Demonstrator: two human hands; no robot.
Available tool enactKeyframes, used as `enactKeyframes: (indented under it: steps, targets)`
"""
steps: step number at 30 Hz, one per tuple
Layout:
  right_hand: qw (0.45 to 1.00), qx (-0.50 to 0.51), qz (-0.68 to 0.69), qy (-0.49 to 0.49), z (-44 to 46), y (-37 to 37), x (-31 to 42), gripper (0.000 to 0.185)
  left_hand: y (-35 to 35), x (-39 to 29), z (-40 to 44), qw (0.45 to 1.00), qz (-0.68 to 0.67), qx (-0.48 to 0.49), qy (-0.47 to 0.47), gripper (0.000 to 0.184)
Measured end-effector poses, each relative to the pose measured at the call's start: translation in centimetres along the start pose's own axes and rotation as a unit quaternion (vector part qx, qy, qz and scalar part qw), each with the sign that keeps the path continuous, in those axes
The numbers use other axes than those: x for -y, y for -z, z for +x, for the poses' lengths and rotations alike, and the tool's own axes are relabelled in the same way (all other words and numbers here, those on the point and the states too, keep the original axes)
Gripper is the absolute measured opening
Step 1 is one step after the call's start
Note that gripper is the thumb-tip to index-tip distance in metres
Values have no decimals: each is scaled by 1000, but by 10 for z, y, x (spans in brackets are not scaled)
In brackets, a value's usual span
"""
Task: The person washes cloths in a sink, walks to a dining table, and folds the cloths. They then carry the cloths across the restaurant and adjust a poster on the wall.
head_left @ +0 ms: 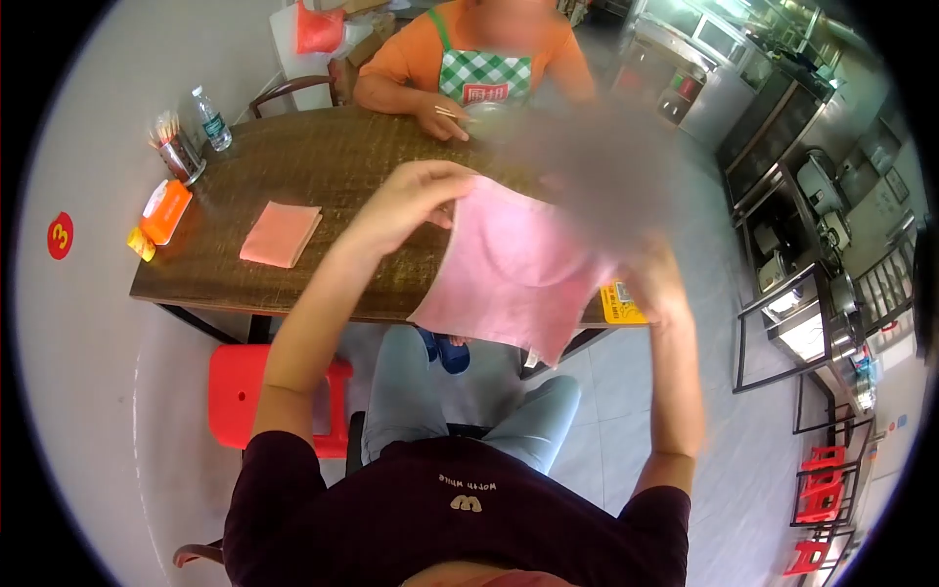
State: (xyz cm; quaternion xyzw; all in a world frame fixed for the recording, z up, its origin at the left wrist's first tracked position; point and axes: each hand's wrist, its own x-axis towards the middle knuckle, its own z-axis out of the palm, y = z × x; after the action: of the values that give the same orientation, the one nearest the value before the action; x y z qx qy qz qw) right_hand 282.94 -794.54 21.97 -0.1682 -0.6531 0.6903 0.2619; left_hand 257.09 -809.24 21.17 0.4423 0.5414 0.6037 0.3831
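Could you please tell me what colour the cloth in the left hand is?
The cloth is light pink, best seen in the head view.

A pale wall (88,323) flanks the brown table (342,161); the floor (626,421) is grey-tiled; windows (719,37) look bright.

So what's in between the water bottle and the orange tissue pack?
A metal holder with chopsticks stands on the table between the water bottle and the tissue pack, as the head view shows.
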Motion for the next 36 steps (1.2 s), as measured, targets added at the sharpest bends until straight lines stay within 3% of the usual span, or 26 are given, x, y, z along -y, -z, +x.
enactKeyframes:
  steps: [5, 8, 15, 18, 20, 22, 24, 28, 32, 33, 36]
  targets:
    - [1000, 5, 22, -19, 12, -57, -13, 16, -51, 5, -6, 993, 49, 81, -68, 19]
    - [999, -2, 43, -32, 15, -71, -17, 21, -55, 18, -8, 969, 163, 2, -187, 20]
    - [992, 7, 122, -42, 4, -77, -13, 22, -54, -2, -34, 936, 269, 0, -229, 22]
    - [998, 16, 6, -55, -2, -76, -2, 27, -49, 1, -32, 934, 269, 13, -234, 22]
    - [983, 24, -180, 19, -6, -62, -11, 32, -45, -2, -34, 955, 225, 50, -187, 21]
    - [931, 34, -346, 110, -7, -51, -12, 38, -40, 3, -32, 965, 181, 81, -171, 20]
    - [844, 47, -488, 220, -1, -47, -2, 46, -36, 2, -31, 971, 145, 103, -158, 20]
    - [849, 186, -449, 208, 16, -46, -5, 58, -21, -23, -36, 977, 118, 125, -125, 21]
    - [906, 191, -369, 76, 24, -57, 2, 30, 7, -38, -40, 976, 160, 85, -122, 24]
    - [949, 171, -257, 60, 25, -61, -2, 15, 15, -40, -42, 977, 167, 83, -104, 24]
    - [926, 193, -312, 88, 28, -65, 29, 10, 34, -52, -47, 980, 172, 85, -51, 28]
